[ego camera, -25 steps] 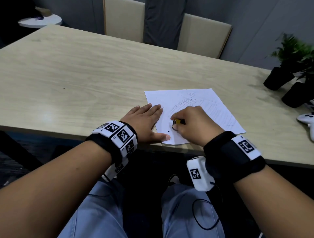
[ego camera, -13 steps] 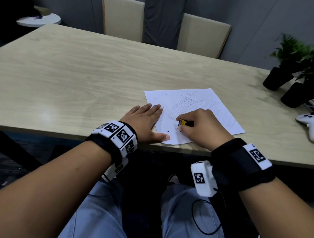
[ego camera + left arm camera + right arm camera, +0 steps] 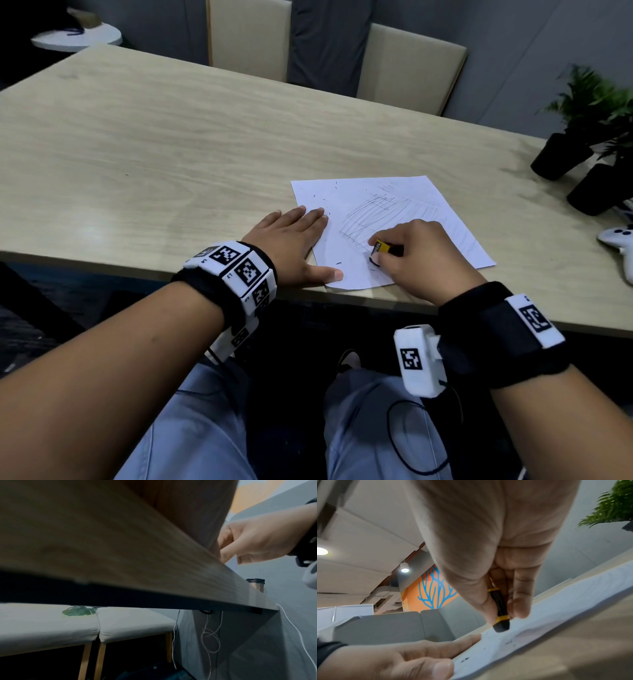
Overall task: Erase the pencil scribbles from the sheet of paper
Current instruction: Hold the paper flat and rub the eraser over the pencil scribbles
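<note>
Pale wood grain covers the counter [image 3: 144,144], with two beige chair backs [image 3: 411,65] set behind its far edge at 12 o'clock. At the left, the left hand [image 3: 291,243] is laid flat with straight fingers, its fingertips and thumb pressed on the left margin of the sheet of paper [image 3: 424,192], which is kept pinned at the near edge of the counter. At the centre, the pencil scribbles [image 3: 373,219] are seen as a hatched block, with fainter lines trailing toward 3 o'clock; dark eraser crumbs [image 3: 337,263] are scattered over the sheet toward 9 o'clock and 6 o'clock. The right hand [image 3: 421,253] is closed around a yellow-and-black eraser [image 3: 380,247], pinched between thumb and fingers, and in the right wrist view its dark tip [image 3: 501,626] is shown touching the paper. Compared with a second ago, the right hand has been shifted toward 3 o'clock and slightly nearer, so that the hatched block it had covered is now exposed; the left hand has been left where it was. The stroke is therefore judged to be worked at the block's near right corner, with most of the scribbles not yet removed. At the far right, two black plant pots [image 3: 561,157] and a white game controller [image 3: 616,240] are set well apart from the sheet.
</note>
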Demonstrator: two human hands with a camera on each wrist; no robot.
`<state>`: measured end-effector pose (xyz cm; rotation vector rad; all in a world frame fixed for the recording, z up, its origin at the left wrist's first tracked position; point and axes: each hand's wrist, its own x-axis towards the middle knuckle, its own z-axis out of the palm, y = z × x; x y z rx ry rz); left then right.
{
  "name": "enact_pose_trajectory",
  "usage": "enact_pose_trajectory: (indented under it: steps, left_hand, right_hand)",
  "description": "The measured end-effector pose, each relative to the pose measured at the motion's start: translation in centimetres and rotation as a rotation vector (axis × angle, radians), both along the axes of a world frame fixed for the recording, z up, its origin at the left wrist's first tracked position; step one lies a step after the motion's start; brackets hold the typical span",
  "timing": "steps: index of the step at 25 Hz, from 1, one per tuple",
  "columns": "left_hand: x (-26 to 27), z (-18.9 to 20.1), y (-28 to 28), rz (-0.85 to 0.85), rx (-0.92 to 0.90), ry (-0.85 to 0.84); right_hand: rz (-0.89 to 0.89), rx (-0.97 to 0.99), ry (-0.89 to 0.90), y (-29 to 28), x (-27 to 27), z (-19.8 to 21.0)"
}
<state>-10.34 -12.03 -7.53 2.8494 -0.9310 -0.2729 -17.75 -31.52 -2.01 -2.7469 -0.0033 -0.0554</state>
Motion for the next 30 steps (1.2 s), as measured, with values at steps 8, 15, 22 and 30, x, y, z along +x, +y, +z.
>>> enact_pose_trajectory:
  steps: [8, 15, 22, 30]
  left_hand:
    - [0.1, -0.2, 0.0, 0.000, -0.006, 0.006]
    - [0.1, -0.2, 0.0, 0.006, -0.004, -0.001]
    - [0.0, -0.2, 0.0, 0.010, -0.004, 0.000]
    - [0.0, -0.1, 0.1, 0.009, -0.001, 0.005]
  right_hand:
    - [0.043, -0.035, 0.120, -0.6, -0.7, 0.4]
    - [0.058, -0.047, -0.018, 1.0, 0.0, -0.2]
    - [0.065, -0.022, 0.162, -0.6, -1.6, 0.7]
    - [0.016, 0.017, -0.038, 0.8, -0.5, -1.1]
